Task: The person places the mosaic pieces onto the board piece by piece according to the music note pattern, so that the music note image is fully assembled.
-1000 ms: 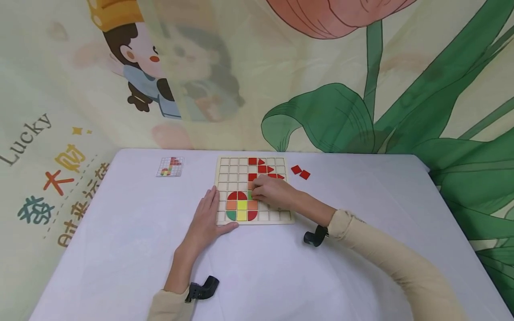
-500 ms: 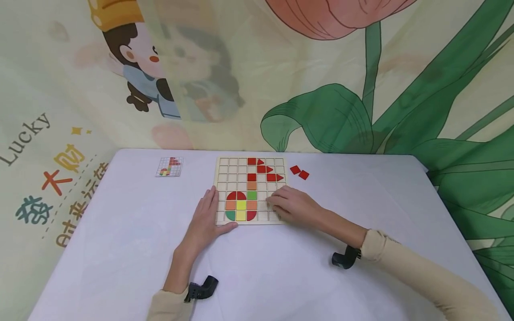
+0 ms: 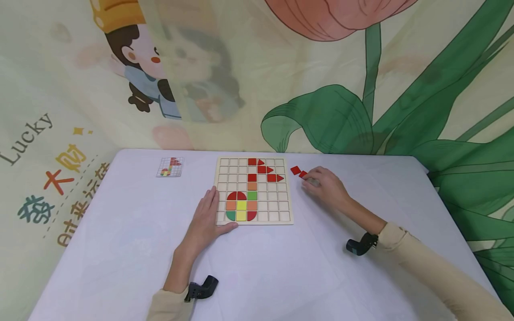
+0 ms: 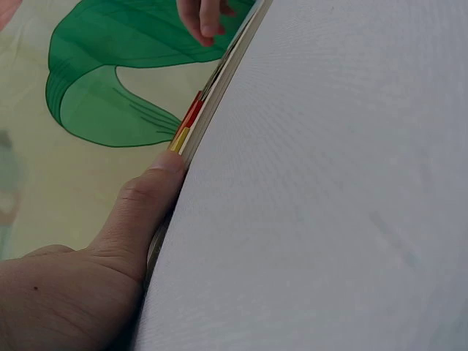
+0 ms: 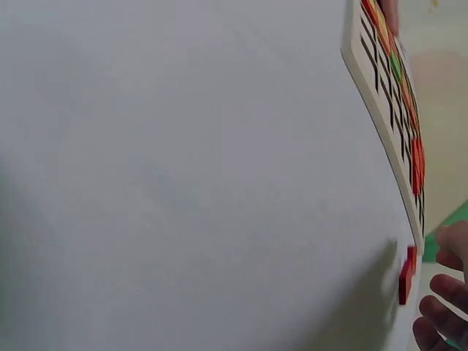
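A wooden grid board (image 3: 274,206) lies on the white table, partly filled with coloured tiles. Red squares and triangles step down its upper right part, above an orange and a green tile (image 3: 252,195); yellow, orange, green and rounded red tiles fill the lower left. My left hand (image 3: 204,223) rests along the board's left edge, fingers straight, thumb at the near edge. Beyond the board's right side lie two loose red square tiles (image 3: 296,170). My right hand (image 3: 330,187) is right at the nearer red tile (image 5: 404,284), fingers loosely bent and partly covering it in the head view.
A small pattern card (image 3: 170,167) with a coloured grid lies at the back left of the table (image 3: 257,272). Behind the table's far edge hangs a printed cloth (image 3: 241,133) with plants and a cartoon figure. Black wrist cameras (image 3: 361,245) sit at both cuffs.
My right hand has drawn back from the board's green tile and moved right to the loose red tiles. The green tile now shows uncovered. My left hand has stayed in place.
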Available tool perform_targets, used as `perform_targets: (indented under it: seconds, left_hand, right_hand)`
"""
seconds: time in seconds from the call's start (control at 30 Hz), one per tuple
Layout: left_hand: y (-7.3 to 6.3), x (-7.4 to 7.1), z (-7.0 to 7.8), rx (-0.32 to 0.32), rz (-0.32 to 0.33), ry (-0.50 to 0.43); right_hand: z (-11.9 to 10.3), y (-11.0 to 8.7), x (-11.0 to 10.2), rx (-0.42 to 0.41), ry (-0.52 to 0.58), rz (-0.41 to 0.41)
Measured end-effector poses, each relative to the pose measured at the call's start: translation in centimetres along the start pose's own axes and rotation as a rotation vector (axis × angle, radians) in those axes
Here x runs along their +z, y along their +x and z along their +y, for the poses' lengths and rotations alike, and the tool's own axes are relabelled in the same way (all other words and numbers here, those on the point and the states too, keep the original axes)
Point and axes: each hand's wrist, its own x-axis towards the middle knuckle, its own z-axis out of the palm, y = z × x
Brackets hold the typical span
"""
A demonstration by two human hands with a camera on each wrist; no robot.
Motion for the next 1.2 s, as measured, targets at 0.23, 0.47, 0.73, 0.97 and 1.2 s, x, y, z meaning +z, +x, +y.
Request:
perform_targets:
  seconds: [0.23,0.47,0.73,0.97,1.2]
  left_hand:
    - [0.0,0.1,0.1,0.000,0.001,-0.004]
    - [0.1,0.1,0.1,0.002,0.002,-0.007]
    - [0.0,-0.1,-0.1,-0.018,-0.006,0.007]
    - [0.0,0.0,-0.2,-0.017,-0.006,0.000]
    - [0.1,-0.1,0.0,-0.020,-0.022,-0.006]
  right_hand:
    - [1.0,2.0,0.0,0.041,-0.086,-0.040]
    - [1.1,2.3,0.7,0.064,-0.109,-0.059]
    - [0.0,3.3,1.2,-0.074,0.044,0.035]
    - [-3.7,5.4,2.5,-0.342,0.081,-0.105]
    - [-6.3,7.0,3.5,-0.355,-0.038,-0.256]
